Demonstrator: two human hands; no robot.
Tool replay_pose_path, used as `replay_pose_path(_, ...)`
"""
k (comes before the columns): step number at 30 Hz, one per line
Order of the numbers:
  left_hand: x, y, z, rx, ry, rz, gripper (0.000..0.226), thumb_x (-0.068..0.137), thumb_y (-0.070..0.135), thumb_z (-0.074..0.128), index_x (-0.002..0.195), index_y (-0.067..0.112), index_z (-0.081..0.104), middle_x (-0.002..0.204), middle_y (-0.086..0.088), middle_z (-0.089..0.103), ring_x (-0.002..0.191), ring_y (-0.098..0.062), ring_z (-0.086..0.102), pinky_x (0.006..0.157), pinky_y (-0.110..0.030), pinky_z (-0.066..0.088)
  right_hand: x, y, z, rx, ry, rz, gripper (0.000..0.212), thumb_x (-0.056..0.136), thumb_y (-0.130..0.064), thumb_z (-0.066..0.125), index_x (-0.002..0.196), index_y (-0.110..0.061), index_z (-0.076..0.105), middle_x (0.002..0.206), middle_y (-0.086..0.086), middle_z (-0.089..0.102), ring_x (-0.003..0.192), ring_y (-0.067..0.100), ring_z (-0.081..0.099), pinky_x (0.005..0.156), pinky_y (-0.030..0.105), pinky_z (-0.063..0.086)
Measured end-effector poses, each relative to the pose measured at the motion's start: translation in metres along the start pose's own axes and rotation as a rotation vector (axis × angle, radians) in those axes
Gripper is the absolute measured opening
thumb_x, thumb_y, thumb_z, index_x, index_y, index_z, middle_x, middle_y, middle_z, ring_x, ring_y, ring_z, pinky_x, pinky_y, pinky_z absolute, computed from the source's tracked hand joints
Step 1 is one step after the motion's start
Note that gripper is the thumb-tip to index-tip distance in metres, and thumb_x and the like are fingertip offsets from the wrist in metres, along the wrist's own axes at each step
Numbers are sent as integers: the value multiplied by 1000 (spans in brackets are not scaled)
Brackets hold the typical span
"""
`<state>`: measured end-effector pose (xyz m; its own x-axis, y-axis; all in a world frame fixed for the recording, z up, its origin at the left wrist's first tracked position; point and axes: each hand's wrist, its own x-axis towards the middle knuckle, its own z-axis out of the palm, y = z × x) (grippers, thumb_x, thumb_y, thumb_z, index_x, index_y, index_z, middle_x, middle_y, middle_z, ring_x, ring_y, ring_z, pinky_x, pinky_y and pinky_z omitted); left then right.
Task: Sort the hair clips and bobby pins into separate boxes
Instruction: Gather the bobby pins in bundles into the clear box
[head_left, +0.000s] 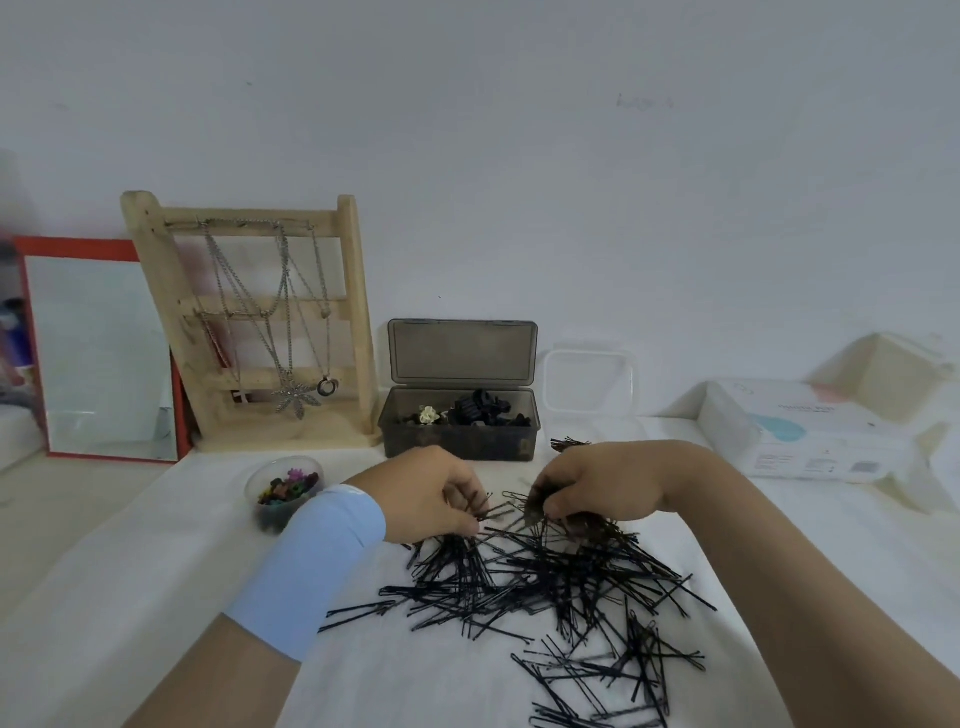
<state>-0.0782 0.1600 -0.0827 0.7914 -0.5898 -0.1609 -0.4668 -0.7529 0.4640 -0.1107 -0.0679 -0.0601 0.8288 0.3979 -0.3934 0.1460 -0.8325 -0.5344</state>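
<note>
**Both hands in the bobby pin heap**

Works with both hands over a white-covered tabletop (156, 597). Pinches a few bobby pins (545, 582) at the heap's far edge with the curled fingers (457, 491) of the left hand (426, 493). Grips a dark bundle of pins in the right hand (602, 488), fingers (558, 501) curled round it. Has the rest of the heap scattered just below both sets of fingers and nearer the body. Faces a dark open box (457, 441) of black hair clips (478, 408) just beyond the fingers. Has a clear container (587, 384) beyond the right fingers, and a small cup (254, 486) of coloured clips near the left wrist.
</note>
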Motion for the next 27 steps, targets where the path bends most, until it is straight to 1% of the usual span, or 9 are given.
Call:
replay_pose_path(4, 0, 2, 2, 21, -71, -10, 18, 87, 39, 71, 105, 38, 72, 91, 26, 63, 86, 6, 58, 76, -13, 44, 0, 8, -2, 191, 14, -52, 17, 101, -10, 48, 107, -7, 64, 90, 4, 69, 74, 14, 61, 69, 21, 49)
replay_pose_path(7, 1, 8, 2, 8, -29, 30, 25, 88, 47, 66, 113, 41, 66, 105, 26, 62, 101, 5, 55, 88, -20, 45, 1, 9, -3, 416, 6, -108, 14, 103, -5, 42, 103, -8, 56, 90, 8, 67, 74, 18, 61, 66, 25, 50)
replay_pose_path(9, 2, 14, -3, -70, 53, 41, 25, 86, 53, 66, 107, 40, 68, 101, 23, 66, 99, 3, 60, 89, -25, 48, 3, 9, -2, 467, 27, -134, 14, 104, -6, 42, 104, -7, 56, 98, 11, 70, 75, 18, 62, 69, 30, 49)
replay_pose_path(11, 5, 23, -13, -134, 78, 43, 20, 86, 52, 67, 96, 35, 71, 90, 17, 72, 86, 0, 65, 83, -28, 53, 6, 9, -2, 500, 39, -147, 16, 104, -9, 43, 109, -4, 58, 110, 15, 70, 76, 18, 62, 70, 30, 47)
replay_pose_path(14, 10, 37, -29, -98, 29, 41, 17, 92, 41, 64, 87, 26, 71, 77, 14, 75, 66, -2, 62, 73, -28, 54, 9, 8, 0, 542, 99, -194, 16, 103, -8, 42, 108, -4, 57, 92, 11, 69, 72, 18, 60, 64, 29, 42)
replay_pose_path(17, 18, 42, -42, -48, 13, 20, 19, 92, 40, 64, 81, 26, 71, 74, 14, 74, 64, -3, 59, 68, -24, 48, 9, 9, -1, 569, 135, -201, 16, 102, -4, 42, 107, -5, 57, 76, 2, 60, 65, 17, 55, 61, 28, 40)
replay_pose_path(21, 27, 38, -45, -76, 34, 23, 15, 91, 35, 66, 83, 25, 73, 74, 13, 75, 61, -3, 60, 70, -25, 49, 6, 12, -1, 548, 20, -131, 29, 101, 0, 38, 119, -4, 60, 72, 0, 51, 65, 18, 50, 62, 25, 41)
replay_pose_path(24, 29, 33, -47, -100, 20, 31, 16, 94, 34, 62, 86, 26, 74, 76, 12, 75, 63, -4, 62, 75, -26, 52, 5, 15, -3, 589, 10, -113, 33, 99, 3, 35, 114, -6, 63, 72, 1, 46, 62, 17, 44, 63, 27, 40)
replay_pose_path(27, 28, 26, -49, -135, 42, 14, 27, 101, 30, 50, 87, 25, 73, 75, 9, 75, 63, -8, 62, 72, -25, 49, 3, 17, -6, 703, 13, -103, 27, 90, -2, 42, 106, -5, 64, 72, 3, 41, 60, 17, 39, 63, 28, 41)
